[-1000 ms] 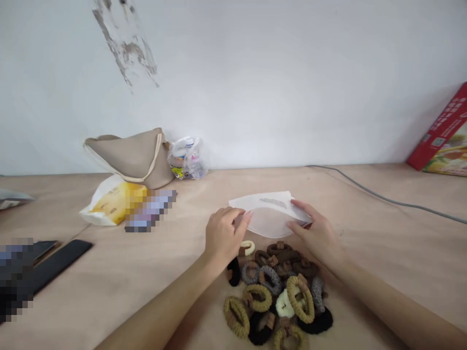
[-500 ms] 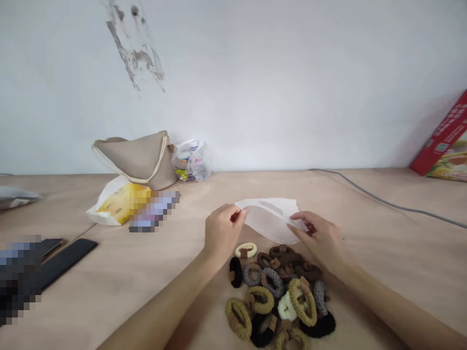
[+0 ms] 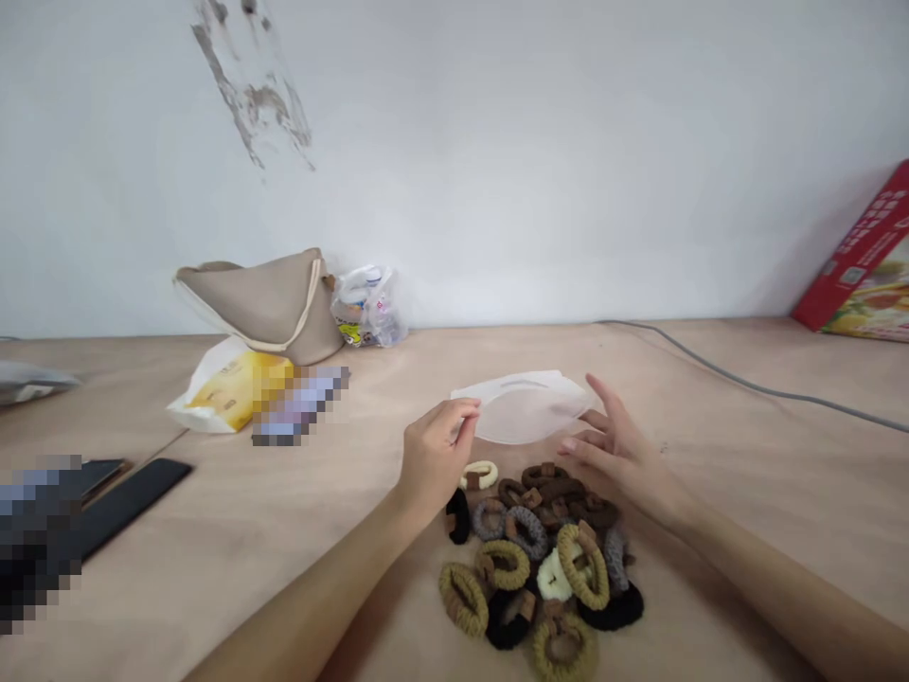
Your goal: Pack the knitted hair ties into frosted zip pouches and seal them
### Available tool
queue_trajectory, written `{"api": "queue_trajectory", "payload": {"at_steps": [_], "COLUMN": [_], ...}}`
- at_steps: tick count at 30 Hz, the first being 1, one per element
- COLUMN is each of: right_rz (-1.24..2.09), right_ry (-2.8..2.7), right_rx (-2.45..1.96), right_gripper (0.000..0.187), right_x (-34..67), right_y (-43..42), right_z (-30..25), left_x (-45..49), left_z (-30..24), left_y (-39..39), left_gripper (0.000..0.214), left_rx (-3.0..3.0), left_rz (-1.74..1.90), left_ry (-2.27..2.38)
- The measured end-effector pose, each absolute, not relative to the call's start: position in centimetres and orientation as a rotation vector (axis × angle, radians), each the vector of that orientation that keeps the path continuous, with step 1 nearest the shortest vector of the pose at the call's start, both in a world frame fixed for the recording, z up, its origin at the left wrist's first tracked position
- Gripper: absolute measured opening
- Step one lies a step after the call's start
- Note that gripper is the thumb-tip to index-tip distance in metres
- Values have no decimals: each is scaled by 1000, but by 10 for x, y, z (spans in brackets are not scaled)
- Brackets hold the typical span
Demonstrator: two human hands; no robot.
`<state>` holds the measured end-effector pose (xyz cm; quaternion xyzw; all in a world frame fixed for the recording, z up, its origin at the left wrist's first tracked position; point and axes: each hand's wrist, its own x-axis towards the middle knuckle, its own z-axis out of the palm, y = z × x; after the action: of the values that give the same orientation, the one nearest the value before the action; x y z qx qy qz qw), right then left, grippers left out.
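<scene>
Below translucent pouch [image 3: 529, 412], hair ties [image 3: 529, 532] heaped beside right hand [image 3: 617, 455].

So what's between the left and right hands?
Head view: a translucent pouch between the left hand and right hand, a cream hair tie just below it.

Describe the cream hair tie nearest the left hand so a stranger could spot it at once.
On the wooden tabletop, find the heap of hair ties below the translucent pouch. Right of the left hand, at the heap's top edge, lies a cream hair tie. It sits apart, unlike the other cream tie mid-heap among darker ones.
</scene>
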<state>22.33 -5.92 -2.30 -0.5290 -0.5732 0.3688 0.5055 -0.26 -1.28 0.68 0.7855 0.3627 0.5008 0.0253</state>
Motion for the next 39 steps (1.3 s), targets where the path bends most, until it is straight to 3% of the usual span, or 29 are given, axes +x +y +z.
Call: {"api": "queue_trajectory", "payload": {"at_steps": [3,7,10,26,35,39], "right_rz": [865,872,906,227,534,467], "right_ry": [-1340,-1462,-1632,-1668,-1958,-2101], "right_rx": [-1299,-1332,-1312,-1161,-1075,-1021], "right_gripper": [80,37,23,7,21,26], "right_x": [231,237,235,220,249,262], "right_y": [-70,-90,-99,-97,-107,-107], "right_z": [-31,-30,-24,0,-14,-25], "left_x": [-3,1,3,11,7,7], "left_z": [8,10,11,8,15,17], "left_y": [-10,-8,-10,-20,-24,-24], "left_gripper": [20,26,30,34,36,35], "left_rx": [2520,2591,2627,2637,2581,2547], "left_rz": [1570,1524,1487,1374,1382,1376], "left_ry": [1074,1060,1038,1067,1080,1109]}}
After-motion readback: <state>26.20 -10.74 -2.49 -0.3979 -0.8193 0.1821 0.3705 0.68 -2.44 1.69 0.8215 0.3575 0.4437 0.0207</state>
